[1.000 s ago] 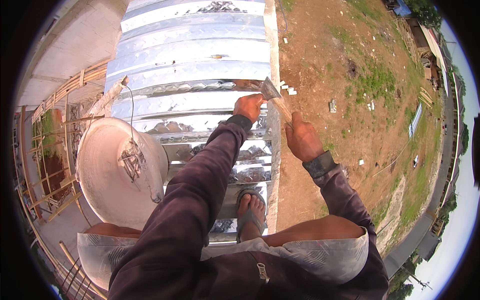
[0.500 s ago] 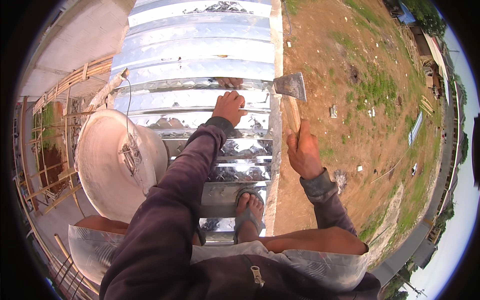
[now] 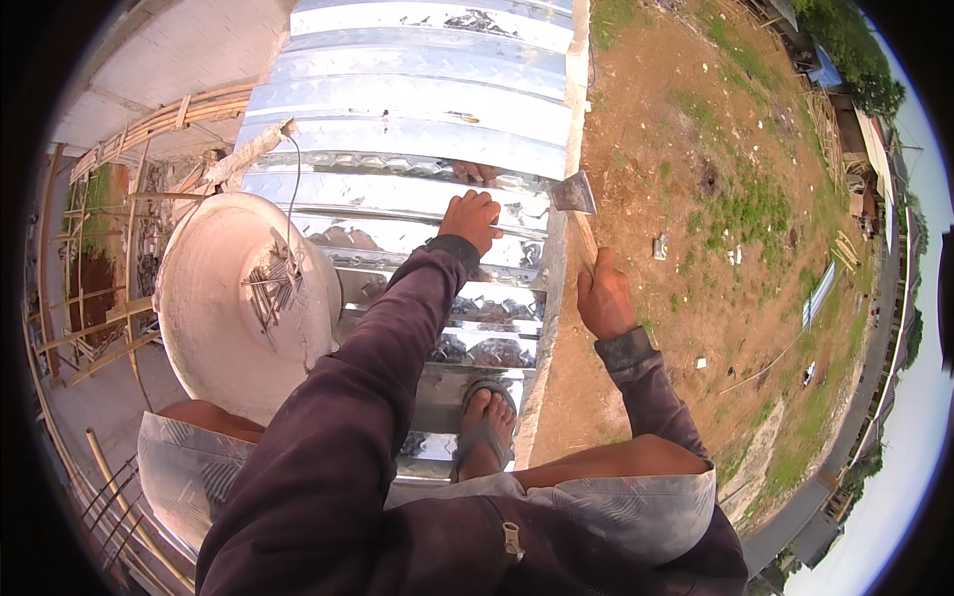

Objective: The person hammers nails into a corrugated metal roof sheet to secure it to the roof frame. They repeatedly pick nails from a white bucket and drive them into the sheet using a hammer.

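My right hand [image 3: 607, 296] is wrapped round the wooden handle of a hatchet [image 3: 587, 243]. The dark steel hatchet head [image 3: 573, 194] is up, over the right edge of the shiny ribbed metal sheets [image 3: 397, 114]. On the sheets, my left hand [image 3: 471, 221] has its fingers curled and pinched close to a rib; anything between the fingertips is too small to make out. A reflection of that hand shows in the metal just beyond it. Left of my left forearm stands a pale, stained bucket [image 3: 204, 298], with several loose nails [image 3: 270, 288] inside.
A thin wire handle [image 3: 297, 179] rises from the bucket beside a rough pale pole [image 3: 243, 159]. My sandalled foot [image 3: 487, 422] stands on the metal. A concrete edge [image 3: 576, 89] borders a drop to earth and grass. Bamboo scaffolding [image 3: 99, 328] is at the left.
The whole view has shifted slightly. The hatchet head has tilted and looks smaller, a little lower in the picture. My left hand stays at about the same place on the sheets.
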`<state>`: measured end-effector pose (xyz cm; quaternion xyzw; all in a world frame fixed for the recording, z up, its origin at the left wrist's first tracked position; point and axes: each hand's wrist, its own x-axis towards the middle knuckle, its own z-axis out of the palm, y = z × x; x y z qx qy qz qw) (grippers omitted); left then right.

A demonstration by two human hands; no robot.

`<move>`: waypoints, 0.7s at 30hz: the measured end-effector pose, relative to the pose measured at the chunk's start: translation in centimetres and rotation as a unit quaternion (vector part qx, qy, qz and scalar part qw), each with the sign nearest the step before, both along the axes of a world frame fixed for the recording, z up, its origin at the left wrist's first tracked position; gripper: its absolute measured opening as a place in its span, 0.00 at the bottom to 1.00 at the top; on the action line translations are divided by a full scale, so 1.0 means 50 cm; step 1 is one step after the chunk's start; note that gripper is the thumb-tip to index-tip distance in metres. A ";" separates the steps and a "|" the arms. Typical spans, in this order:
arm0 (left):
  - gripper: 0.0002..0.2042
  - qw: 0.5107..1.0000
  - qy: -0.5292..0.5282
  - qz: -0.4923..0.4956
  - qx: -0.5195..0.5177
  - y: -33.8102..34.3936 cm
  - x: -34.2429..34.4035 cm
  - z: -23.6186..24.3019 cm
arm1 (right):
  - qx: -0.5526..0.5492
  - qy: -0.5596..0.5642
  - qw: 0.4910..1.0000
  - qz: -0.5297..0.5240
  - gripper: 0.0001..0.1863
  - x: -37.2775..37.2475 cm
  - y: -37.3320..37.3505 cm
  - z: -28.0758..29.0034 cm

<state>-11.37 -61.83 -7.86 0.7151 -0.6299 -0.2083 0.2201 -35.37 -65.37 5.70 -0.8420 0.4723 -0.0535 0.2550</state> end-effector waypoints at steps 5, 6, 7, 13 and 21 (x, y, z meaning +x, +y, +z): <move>0.12 0.999 -0.012 0.018 -0.030 0.027 0.007 -0.014 | -0.045 -0.199 0.979 -0.029 0.20 0.061 0.040 0.171; 0.13 0.999 -0.011 0.022 -0.034 0.020 0.011 -0.010 | -0.057 -0.241 0.968 -0.033 0.21 0.068 0.043 0.187; 0.13 0.999 -0.010 0.018 -0.038 0.010 0.004 -0.011 | -0.067 -0.218 0.973 -0.033 0.20 0.049 0.046 0.147; 0.12 0.999 -0.037 0.010 -0.005 -0.003 -0.007 -0.003 | -0.026 -0.050 0.998 0.000 0.16 0.019 -0.013 0.030; 0.11 0.998 -0.002 0.002 -0.055 -0.005 -0.016 -0.009 | -0.076 -0.086 0.993 0.014 0.12 -0.024 0.023 -0.010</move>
